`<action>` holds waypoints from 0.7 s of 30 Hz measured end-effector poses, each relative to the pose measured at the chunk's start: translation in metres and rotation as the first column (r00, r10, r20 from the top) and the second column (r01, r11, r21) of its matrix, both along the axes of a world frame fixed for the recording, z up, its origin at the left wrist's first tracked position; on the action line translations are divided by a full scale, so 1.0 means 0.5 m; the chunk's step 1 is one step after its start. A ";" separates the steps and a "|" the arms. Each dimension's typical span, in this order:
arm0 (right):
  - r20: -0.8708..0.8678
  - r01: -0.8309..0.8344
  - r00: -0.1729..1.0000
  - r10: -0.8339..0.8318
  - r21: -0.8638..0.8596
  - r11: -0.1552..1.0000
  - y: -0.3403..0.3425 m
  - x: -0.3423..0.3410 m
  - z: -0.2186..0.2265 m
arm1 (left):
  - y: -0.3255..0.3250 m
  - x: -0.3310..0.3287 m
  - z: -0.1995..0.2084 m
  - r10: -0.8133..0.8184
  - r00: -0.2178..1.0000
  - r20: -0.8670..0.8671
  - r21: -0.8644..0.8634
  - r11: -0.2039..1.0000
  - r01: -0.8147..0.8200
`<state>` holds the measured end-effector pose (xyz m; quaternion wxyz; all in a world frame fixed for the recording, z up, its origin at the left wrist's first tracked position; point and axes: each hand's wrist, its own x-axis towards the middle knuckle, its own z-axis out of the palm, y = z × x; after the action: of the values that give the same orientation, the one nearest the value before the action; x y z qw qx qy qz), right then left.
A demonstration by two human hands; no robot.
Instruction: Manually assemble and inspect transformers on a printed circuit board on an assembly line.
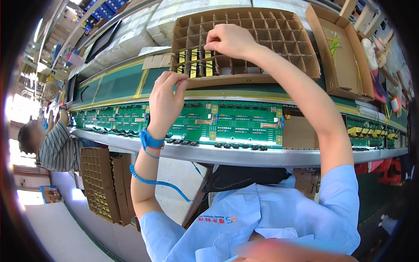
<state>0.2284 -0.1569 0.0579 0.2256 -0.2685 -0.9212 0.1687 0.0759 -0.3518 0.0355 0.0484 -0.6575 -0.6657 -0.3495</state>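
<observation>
Lifting straight up seemed kindest to the yellow parts [209, 68] in the divided carton [244, 80]; right hand [232, 41] curled above it, left hand [166, 98] at its near-left corner, grips untellable.

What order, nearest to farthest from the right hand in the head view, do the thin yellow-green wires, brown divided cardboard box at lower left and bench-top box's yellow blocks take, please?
1. Yellow blocks: just left.
2. Thin yellow-green wires: right.
3. Brown divided cardboard box: lower left.
</observation>
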 end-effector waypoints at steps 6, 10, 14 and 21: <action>0.103 0.045 0.992 -0.073 0.248 0.968 0.002 -0.078 -0.063 | 0.081 0.007 0.002 0.090 0.987 -0.130 0.080 0.994 -0.080; -0.333 0.105 0.933 -0.136 -0.108 0.989 0.019 -0.047 -0.070 | 0.145 0.000 -0.007 0.315 0.918 -0.239 0.094 0.949 -0.301; -0.752 -0.145 0.646 -0.130 -0.288 0.947 0.054 -0.006 -0.027 | 0.180 -0.045 -0.002 0.184 0.885 -0.428 0.023 0.981 -0.193; -0.655 0.130 0.718 -0.237 -0.209 0.969 -0.004 0.311 0.042 | 0.229 -0.078 0.034 -0.177 0.671 -0.720 -0.226 0.974 0.014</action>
<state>0.3838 -0.1590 0.0791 0.5390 -0.2950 -0.7301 0.2990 0.0370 -0.2376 0.0524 0.2269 -0.7778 -0.5860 0.0119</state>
